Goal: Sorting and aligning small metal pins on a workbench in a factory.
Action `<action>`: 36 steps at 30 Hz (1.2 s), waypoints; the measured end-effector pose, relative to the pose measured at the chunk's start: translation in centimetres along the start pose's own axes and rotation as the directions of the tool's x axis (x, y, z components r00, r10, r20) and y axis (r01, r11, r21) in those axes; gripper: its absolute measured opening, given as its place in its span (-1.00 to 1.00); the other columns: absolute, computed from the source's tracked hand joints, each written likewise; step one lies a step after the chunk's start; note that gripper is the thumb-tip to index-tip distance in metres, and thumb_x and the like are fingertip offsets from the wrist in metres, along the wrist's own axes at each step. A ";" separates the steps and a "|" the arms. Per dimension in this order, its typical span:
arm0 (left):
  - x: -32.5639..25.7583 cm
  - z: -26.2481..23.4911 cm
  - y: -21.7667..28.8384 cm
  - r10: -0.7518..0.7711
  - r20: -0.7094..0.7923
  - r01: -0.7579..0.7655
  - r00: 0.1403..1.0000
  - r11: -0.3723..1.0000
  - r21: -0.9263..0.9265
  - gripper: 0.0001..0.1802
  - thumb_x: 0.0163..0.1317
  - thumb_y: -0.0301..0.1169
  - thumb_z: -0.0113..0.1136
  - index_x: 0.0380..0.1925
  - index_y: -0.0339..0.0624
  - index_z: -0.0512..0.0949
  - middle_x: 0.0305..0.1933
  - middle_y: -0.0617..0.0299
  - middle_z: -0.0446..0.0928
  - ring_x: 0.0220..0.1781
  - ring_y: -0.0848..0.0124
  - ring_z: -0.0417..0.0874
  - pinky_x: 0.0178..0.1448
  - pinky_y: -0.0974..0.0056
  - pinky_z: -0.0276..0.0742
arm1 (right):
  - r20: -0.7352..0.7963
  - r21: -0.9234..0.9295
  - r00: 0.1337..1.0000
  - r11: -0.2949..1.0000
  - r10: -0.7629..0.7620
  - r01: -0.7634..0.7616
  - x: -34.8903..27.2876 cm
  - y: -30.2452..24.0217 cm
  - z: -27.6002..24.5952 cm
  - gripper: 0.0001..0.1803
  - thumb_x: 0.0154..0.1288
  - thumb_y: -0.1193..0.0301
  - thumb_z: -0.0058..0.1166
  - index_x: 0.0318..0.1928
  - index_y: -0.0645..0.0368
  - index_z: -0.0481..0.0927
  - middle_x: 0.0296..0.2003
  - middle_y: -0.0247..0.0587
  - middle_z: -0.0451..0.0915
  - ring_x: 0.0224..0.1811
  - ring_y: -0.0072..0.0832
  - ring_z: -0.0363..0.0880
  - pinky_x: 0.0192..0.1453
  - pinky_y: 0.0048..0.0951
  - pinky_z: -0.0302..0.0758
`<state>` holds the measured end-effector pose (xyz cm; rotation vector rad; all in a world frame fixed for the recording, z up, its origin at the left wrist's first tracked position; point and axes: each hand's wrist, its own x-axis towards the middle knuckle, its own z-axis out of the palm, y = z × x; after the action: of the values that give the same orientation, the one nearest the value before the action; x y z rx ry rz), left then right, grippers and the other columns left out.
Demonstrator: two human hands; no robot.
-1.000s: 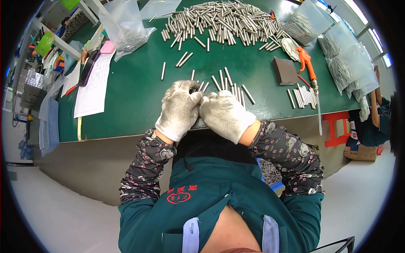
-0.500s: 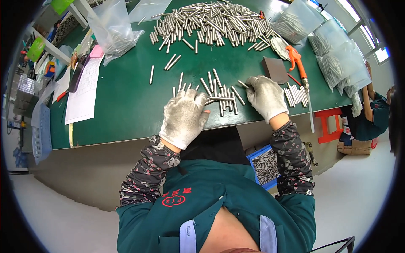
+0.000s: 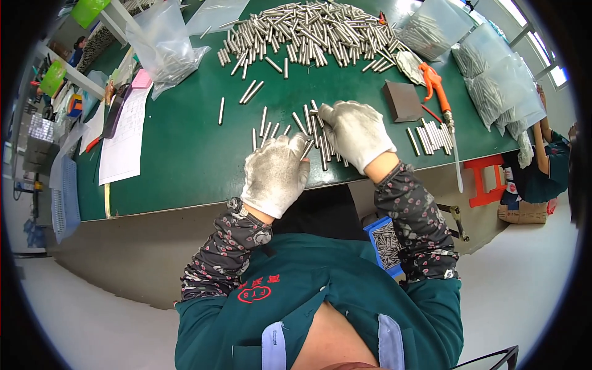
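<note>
Both my hands wear soiled white gloves and rest on a green table (image 3: 185, 154). My left hand (image 3: 275, 174) lies palm down near the front edge, its fingertips touching a few short metal rods (image 3: 313, 132) laid side by side. My right hand (image 3: 354, 131) sits just right of them, fingers curled over the same rods. Whether either hand grips a rod is hidden by the gloves. A big heap of the same rods (image 3: 308, 31) lies at the far side of the table.
A dark grey block (image 3: 402, 100), an orange-handled tool (image 3: 436, 86) and a small row of rods (image 3: 431, 137) lie to the right. Clear bags of rods (image 3: 163, 46) and papers (image 3: 123, 139) sit left. A blue bin of rods (image 3: 385, 243) is below the table edge. Another person (image 3: 546, 166) sits far right.
My right hand reached out to the right half a second ago and has come back to the middle. The left hand moved slightly forward onto the rods.
</note>
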<state>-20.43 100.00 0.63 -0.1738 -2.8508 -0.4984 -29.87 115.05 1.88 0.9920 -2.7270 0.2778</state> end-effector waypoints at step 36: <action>-0.9 0.9 0.0 0.054 -0.008 -0.055 0.998 0.983 -0.178 -0.43 -0.06 -0.24 0.40 -0.03 -0.19 0.47 -0.30 0.09 0.55 -0.28 0.12 0.62 -0.22 0.12 0.54 | 0.243 0.165 0.966 0.985 -0.091 0.052 -0.8 0.2 -1.9 -0.64 -0.04 0.25 0.17 -0.21 0.15 0.61 -0.31 -0.03 0.54 -0.12 -0.11 0.54 -0.05 -0.12 0.43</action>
<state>-19.80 100.21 -0.47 -0.2818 -2.7880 -0.7417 -29.11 116.13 3.42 1.2437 -2.9220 0.3843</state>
